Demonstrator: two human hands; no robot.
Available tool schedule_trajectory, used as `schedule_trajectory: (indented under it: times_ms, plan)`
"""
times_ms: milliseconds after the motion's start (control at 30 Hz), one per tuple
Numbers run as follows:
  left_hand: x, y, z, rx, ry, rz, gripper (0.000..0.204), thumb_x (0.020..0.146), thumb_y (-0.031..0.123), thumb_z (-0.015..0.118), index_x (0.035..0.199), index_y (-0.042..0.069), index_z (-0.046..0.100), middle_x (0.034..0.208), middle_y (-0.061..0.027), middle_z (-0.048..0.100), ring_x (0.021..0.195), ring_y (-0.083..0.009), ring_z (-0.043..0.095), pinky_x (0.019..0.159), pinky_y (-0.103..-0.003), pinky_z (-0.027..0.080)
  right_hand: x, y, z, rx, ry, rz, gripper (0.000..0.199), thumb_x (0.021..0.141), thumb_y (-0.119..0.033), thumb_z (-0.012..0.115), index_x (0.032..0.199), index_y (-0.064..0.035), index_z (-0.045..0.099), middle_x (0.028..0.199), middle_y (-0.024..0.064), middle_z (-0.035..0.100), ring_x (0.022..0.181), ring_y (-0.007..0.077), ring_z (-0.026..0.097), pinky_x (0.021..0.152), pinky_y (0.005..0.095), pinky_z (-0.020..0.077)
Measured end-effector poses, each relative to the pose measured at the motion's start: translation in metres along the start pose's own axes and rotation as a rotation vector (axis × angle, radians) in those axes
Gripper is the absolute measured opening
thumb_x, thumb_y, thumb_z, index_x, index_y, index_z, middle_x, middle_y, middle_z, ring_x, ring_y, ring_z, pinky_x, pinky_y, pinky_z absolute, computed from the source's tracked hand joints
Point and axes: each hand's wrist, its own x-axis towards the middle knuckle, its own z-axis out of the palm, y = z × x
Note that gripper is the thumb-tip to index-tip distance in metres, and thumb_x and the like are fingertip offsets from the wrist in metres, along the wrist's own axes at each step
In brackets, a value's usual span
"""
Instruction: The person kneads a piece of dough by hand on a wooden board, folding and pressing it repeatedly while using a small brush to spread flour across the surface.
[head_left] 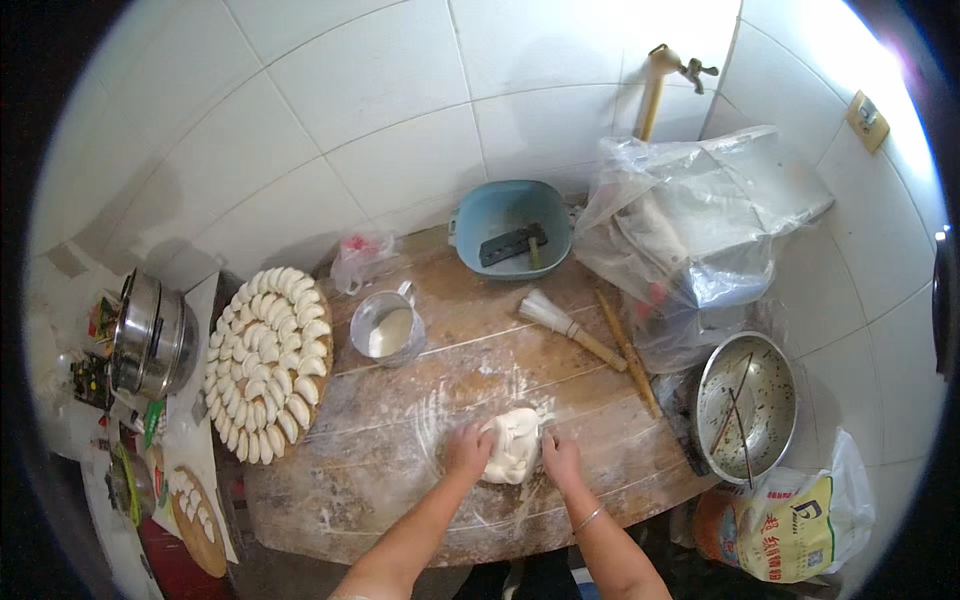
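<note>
A soft white lump of dough (514, 447) lies folded on the floured wooden tabletop (400, 500), near its front edge. On the dough's left side, my left hand (467, 452) is closed on its edge, with the fingers bent over it. My right hand (562, 458), a bracelet on its wrist, is closed at the dough's right edge. Its fingertips are turned away, and what they hold is hidden. Flour is smeared around the dough.
Left stand a round board of dumplings (265, 365) and steel pots (155, 335). Behind are a jug of flour (388, 328), a blue basin (512, 225), a brush (570, 330) and a rolling pin (628, 352). Right: a steel bowl with chopsticks (745, 408) and a flour bag (785, 525).
</note>
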Motion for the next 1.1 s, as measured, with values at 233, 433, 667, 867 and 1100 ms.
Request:
schedule_trajectory:
  times_ms: [233, 433, 667, 867, 1100]
  plan:
    - [0.033, 0.010, -0.009, -0.114, 0.139, 0.058, 0.034, 0.091, 0.030, 0.055, 0.114, 0.006, 0.062, 0.112, -0.0175, 0.061, 0.105, -0.0366, 0.056, 0.088, -0.047, 0.045, 0.007, -0.030, 0.055, 0.236, 0.014, -0.245, 0.032, 0.093, -0.023, 0.049, 0.088, 0.0065, 0.063, 0.090, 0.0296, 0.061, 0.088, 0.0439, 0.059, 0.077, 0.0472, 0.0450]
    - [-0.011, 0.026, -0.029, 0.091, 0.091, 0.109, 0.030, 0.084, 0.024, 0.061, 0.108, 0.005, 0.063, 0.108, -0.0153, 0.059, 0.103, -0.0353, 0.053, 0.089, -0.045, 0.043, -0.039, -0.028, 0.060, 0.250, 0.043, -0.330, 0.024, 0.093, -0.020, 0.051, 0.106, -0.0006, 0.058, 0.099, 0.0225, 0.059, 0.094, 0.0416, 0.055, 0.083, 0.0453, 0.0438]
    - [-0.063, 0.012, -0.006, 0.085, 0.290, 0.147, 0.028, 0.082, 0.024, 0.057, 0.103, 0.006, 0.062, 0.115, -0.0147, 0.057, 0.106, -0.0346, 0.051, 0.094, -0.050, 0.033, -0.066, -0.013, 0.063, -0.277, 0.041, -0.619, 0.040, 0.089, -0.025, 0.052, 0.124, -0.0058, 0.055, 0.127, 0.0175, 0.054, 0.119, 0.0407, 0.048, 0.103, 0.0566, 0.0290]
    - [0.021, 0.015, -0.003, 0.169, 0.182, 0.163, 0.039, 0.078, 0.040, 0.061, 0.101, 0.008, 0.065, 0.116, -0.0129, 0.057, 0.112, -0.0329, 0.049, 0.096, -0.049, 0.032, -0.010, -0.023, 0.075, -0.352, 0.106, -0.508, 0.041, 0.087, -0.023, 0.051, 0.123, -0.0036, 0.054, 0.134, 0.0223, 0.048, 0.127, 0.0411, 0.041, 0.109, 0.0587, 0.0194]
    - [0.067, 0.007, -0.008, 0.174, 0.255, 0.130, 0.046, 0.079, 0.041, 0.063, 0.114, 0.010, 0.062, 0.125, -0.0139, 0.053, 0.123, -0.0338, 0.043, 0.102, -0.052, 0.029, 0.024, -0.054, 0.072, -0.232, 0.150, -0.603, 0.035, 0.087, -0.017, 0.053, 0.119, -0.0017, 0.055, 0.131, 0.0240, 0.048, 0.121, 0.0428, 0.044, 0.106, 0.0532, 0.0296]
